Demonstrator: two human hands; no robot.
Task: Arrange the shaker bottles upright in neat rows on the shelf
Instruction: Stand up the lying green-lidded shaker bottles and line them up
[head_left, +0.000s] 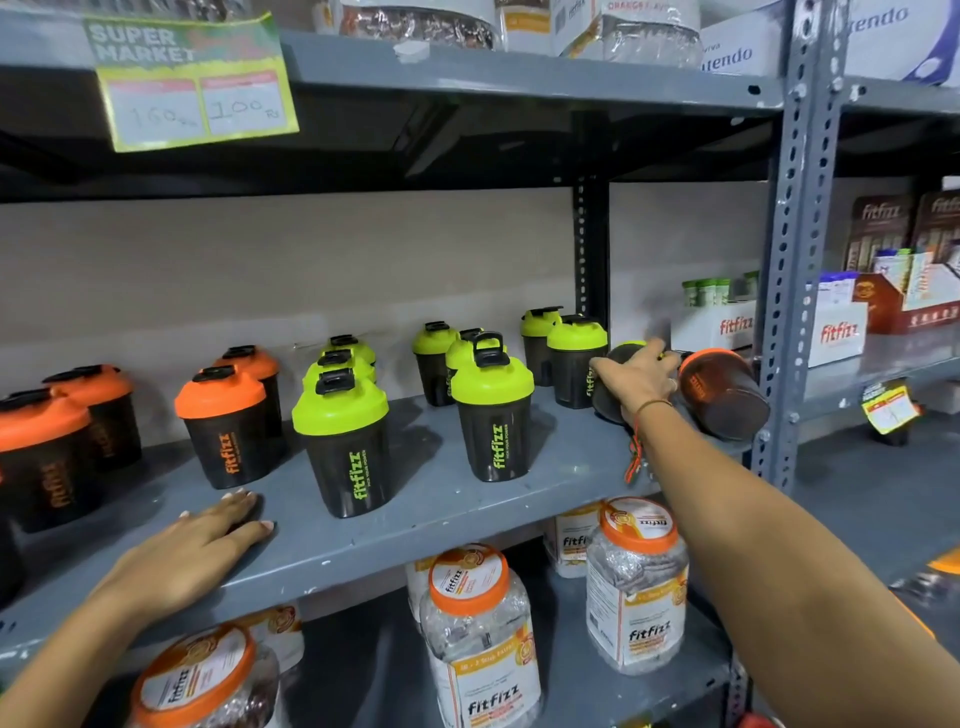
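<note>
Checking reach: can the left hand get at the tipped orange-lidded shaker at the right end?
Probably not: the left hand rests flat far left, and the right hand sits beside the tipped orange-lidded shaker.

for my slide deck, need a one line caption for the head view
Right hand grips a toppled green-lidded black shaker bottle on the grey metal shelf; left hand rests flat.

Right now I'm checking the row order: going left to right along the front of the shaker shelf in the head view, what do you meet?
Left hand flat on the shelf → orange-lid shaker → green-lid shaker → second green-lid shaker → right hand on a tipped green shaker → tipped orange shaker.
</note>
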